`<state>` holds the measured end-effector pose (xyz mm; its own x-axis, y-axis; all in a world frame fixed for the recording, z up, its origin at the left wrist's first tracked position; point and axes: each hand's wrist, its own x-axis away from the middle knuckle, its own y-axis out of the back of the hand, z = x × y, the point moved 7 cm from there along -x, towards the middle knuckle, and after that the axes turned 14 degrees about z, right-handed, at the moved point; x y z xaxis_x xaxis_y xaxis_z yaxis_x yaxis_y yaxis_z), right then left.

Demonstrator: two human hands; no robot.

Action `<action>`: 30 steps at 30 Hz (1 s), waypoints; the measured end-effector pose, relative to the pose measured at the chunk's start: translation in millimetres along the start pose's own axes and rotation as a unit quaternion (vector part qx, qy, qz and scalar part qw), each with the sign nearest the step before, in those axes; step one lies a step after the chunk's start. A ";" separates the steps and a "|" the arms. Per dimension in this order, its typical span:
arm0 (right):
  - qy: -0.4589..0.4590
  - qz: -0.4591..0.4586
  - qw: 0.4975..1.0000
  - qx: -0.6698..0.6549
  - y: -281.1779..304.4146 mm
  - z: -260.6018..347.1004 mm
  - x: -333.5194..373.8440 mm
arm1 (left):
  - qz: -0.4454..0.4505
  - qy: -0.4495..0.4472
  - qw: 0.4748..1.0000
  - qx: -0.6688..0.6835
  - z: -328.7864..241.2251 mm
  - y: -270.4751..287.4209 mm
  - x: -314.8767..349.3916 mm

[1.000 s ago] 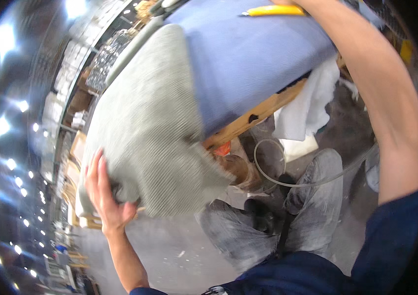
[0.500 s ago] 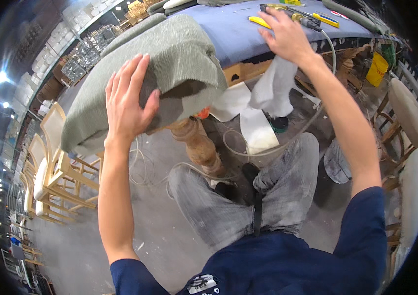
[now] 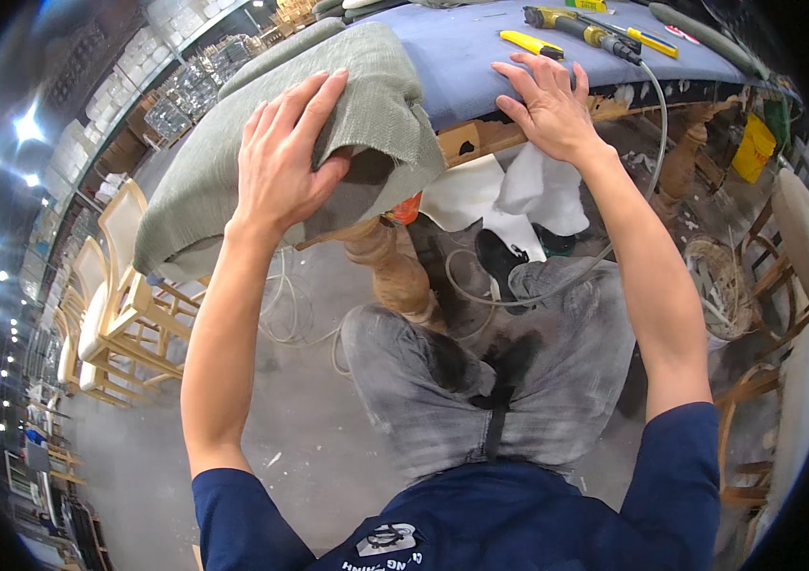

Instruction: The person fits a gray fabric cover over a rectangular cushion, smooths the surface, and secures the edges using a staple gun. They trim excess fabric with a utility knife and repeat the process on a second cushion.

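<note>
My left hand [image 3: 288,157] lies on the grey-green fabric [image 3: 204,143] that drapes over a padded piece at the table's near left. Its fingers are stretched out, and its thumb rests by the loose flap hanging at the front. My right hand [image 3: 552,112] is open, fingers spread, at the near edge of the blue-covered table [image 3: 452,57], and holds nothing. Just beyond it lies a yellow utility knife [image 3: 531,44]. Behind the knife is a yellow-and-black air tool [image 3: 580,32], joined to a clear hose [image 3: 663,114].
A second yellow knife [image 3: 653,42] lies right of the air tool. White padding scraps [image 3: 542,190] hang below the table edge. A turned wooden leg [image 3: 395,271] stands before my knees. Wooden chairs [image 3: 124,295] stand left; a basket [image 3: 718,285] sits right.
My right hand has come back from over the air tool to the table's near edge. My left hand has slid right and farther up the fabric. My legs have shifted.
</note>
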<state>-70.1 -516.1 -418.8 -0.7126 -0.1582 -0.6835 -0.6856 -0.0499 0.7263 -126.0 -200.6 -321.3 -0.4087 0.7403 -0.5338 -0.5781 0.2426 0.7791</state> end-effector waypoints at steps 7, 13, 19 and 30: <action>-0.014 -0.003 1.000 -0.020 0.8 0.9 -0.1 | 0.017 -0.016 1.000 0.006 2.3 4.0 -15.8; 0.000 -0.019 0.999 -0.037 4.9 2.4 -1.5 | 0.049 0.074 0.989 0.122 21.2 9.8 -54.3; 0.004 -0.025 0.998 -0.063 11.9 8.4 -1.9 | 0.257 0.028 0.960 0.106 24.6 7.4 -110.3; 0.045 -0.176 0.905 -0.384 74.7 73.1 45.1 | 0.255 -0.117 0.924 0.260 14.3 -0.4 -109.0</action>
<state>-164.4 -454.9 -400.8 -0.4315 -0.0776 -0.8988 -0.5370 -0.7784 0.3250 -71.1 -272.4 -258.8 -0.3354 0.9420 -0.0162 0.0899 0.0491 0.9947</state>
